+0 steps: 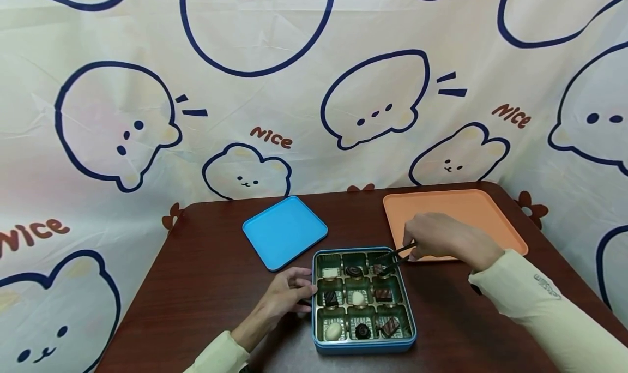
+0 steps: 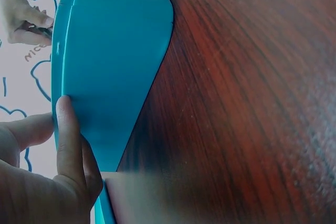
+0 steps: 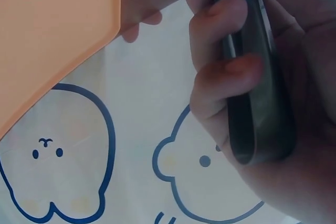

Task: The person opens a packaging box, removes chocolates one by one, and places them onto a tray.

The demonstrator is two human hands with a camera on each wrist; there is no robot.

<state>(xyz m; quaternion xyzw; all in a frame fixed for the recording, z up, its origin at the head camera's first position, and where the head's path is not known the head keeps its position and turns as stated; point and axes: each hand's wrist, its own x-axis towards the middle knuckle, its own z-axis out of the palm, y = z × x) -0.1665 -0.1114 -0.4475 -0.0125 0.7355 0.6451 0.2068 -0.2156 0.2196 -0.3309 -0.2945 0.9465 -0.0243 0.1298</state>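
A blue tin [image 1: 365,348] of chocolates stands on the table, its gold insert divided into small compartments with one chocolate in each. My left hand [image 1: 289,294] touches the tin's left side, and the left wrist view shows its thumb at the rim and a straight finger [image 2: 68,140] along the wall. Dark metal tongs [image 3: 268,103] are gripped in my right hand [image 1: 434,235], fingers curled round them. Their two arms reach into the far right compartment, around or beside a brown chocolate [image 1: 378,268]; whether they touch it I cannot tell.
A blue tray [image 1: 284,234] lies behind the tin to the left. An orange tray [image 1: 471,215] lies at the back right, partly beneath my right hand. Beyond the table [image 1: 196,286] hangs a printed cloth [image 1: 304,106].
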